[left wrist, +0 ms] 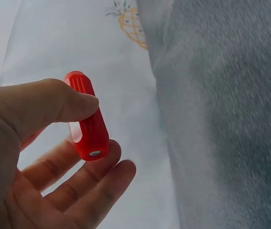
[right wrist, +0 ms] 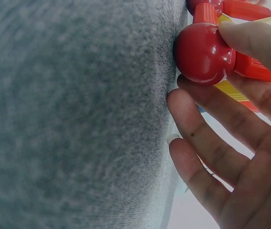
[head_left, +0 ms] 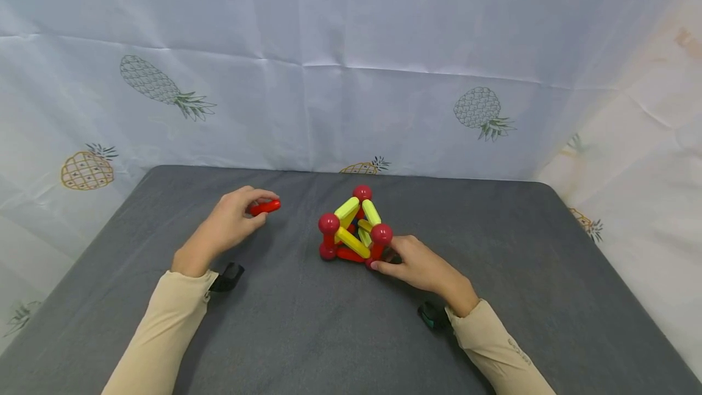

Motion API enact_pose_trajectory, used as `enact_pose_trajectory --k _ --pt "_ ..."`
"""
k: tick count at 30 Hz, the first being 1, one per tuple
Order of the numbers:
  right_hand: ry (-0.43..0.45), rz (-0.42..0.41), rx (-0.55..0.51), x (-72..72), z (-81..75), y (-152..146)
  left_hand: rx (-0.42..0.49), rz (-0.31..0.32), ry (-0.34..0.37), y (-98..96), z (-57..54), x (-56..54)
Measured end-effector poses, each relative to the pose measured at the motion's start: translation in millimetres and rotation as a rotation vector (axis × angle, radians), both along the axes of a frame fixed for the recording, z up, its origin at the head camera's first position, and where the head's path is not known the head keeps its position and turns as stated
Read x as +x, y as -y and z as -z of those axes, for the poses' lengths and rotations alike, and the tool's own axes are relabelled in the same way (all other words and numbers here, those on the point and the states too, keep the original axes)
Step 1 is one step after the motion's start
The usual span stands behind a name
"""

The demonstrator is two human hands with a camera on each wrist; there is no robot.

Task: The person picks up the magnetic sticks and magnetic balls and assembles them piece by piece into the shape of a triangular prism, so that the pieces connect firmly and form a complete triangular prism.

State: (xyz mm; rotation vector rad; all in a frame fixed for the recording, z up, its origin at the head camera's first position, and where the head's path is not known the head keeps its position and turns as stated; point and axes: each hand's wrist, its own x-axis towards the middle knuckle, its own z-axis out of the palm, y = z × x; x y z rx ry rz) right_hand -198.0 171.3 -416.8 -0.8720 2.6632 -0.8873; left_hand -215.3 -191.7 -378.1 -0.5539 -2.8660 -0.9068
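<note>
A magnetic rod-and-ball frame (head_left: pixel 353 242) stands on the cloth in the head view's middle. Red balls form its corners, joined by red rods below and yellow ones above; part of its far side is hidden. My right hand (head_left: pixel 417 264) holds the near right lower corner, its thumb and forefinger about the red ball (right wrist: pixel 199 55) and rod there, the other fingers loosely bent. Off to the left, my left hand (head_left: pixel 233 218) pinches a loose red magnetic rod (left wrist: pixel 95 136) between thumb and fingers above the table, apart from the frame. A small metal disc shows in the rod's end.
Dark grey cloth covers the table (head_left: pixel 307 328). Behind it hangs a pale curtain (head_left: pixel 329 114) printed with pineapples. Each wrist carries a small black device, seen beside the left cuff (head_left: pixel 227 277) and the right cuff (head_left: pixel 433 316).
</note>
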Motion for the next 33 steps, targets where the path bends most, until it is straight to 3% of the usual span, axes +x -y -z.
enact_pose_trajectory --k 9,33 --pt "0.002 0.003 0.010 0.0 -1.7 1 -0.015 0.040 -0.099 -19.5 -6.1 5.8" --pt "0.007 0.000 0.011 1.0 -2.0 1 0.014 0.098 -0.218 -44.3 -12.3 19.9"
